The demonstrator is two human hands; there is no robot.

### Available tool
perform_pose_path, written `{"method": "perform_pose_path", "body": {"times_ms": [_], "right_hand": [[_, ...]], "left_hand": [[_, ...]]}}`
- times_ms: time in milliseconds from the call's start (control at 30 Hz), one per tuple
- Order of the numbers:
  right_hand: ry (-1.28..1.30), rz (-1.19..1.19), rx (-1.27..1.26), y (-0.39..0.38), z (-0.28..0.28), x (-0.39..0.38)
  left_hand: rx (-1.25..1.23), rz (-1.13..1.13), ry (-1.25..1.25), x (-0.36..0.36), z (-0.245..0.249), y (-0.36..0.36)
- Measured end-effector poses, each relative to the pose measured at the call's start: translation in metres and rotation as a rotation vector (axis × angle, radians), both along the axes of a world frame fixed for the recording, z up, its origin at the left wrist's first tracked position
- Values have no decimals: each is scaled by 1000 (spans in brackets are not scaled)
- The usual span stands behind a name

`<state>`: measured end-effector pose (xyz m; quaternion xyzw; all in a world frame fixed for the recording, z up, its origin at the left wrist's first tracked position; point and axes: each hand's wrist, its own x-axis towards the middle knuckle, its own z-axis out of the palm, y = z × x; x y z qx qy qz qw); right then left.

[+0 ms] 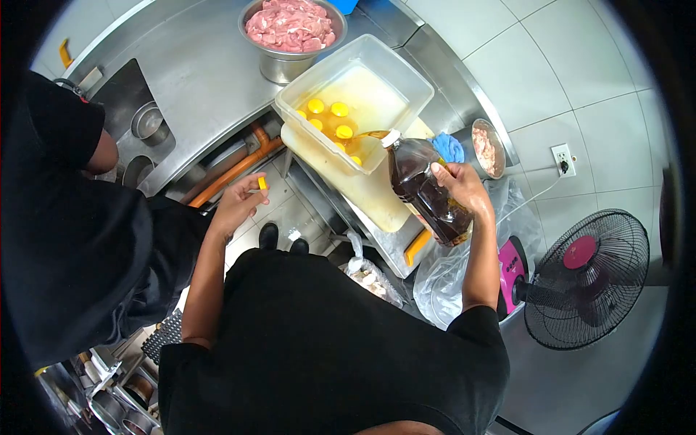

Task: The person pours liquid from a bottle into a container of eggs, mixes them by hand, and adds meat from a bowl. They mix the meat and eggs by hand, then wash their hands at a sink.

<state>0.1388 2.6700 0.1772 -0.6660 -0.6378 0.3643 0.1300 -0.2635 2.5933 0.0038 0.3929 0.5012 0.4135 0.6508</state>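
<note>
My right hand (464,190) grips a large bottle of dark liquid (426,190) by its upper side. The bottle is tilted, its white neck over the rim of a translucent plastic tub (407,76), and a brown stream runs from it. Several yellow egg yolks (339,109) lie in the tub in brownish liquid. The tub rests on a pale cutting board (384,206). Away to the left, my left hand (236,207) pinches a small yellow cap (262,183) between its fingers, above the floor.
A steel bowl of raw meat (291,27) stands behind the tub; another bowl of meat (484,148) sits by the wall near a blue cloth (447,148). A fan (587,279) and plastic bags (444,279) are at right. Another person (94,239) stands close at left by a sink.
</note>
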Motion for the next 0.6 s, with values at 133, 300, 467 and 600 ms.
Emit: {"method": "perform_pose_path", "body": {"times_ms": [133, 300, 467, 600], "right_hand": [[-25, 20, 6, 0, 3, -1], [-88, 35, -10, 2, 5, 1], [-102, 39, 8, 2, 4, -1], [-86, 12, -2, 0, 4, -2]], "left_hand": [[-19, 6, 28, 3, 6, -1], [-36, 23, 65, 2, 0, -1], [-11, 36, 3, 1, 1, -4], [-35, 18, 63, 0, -3, -4]]}}
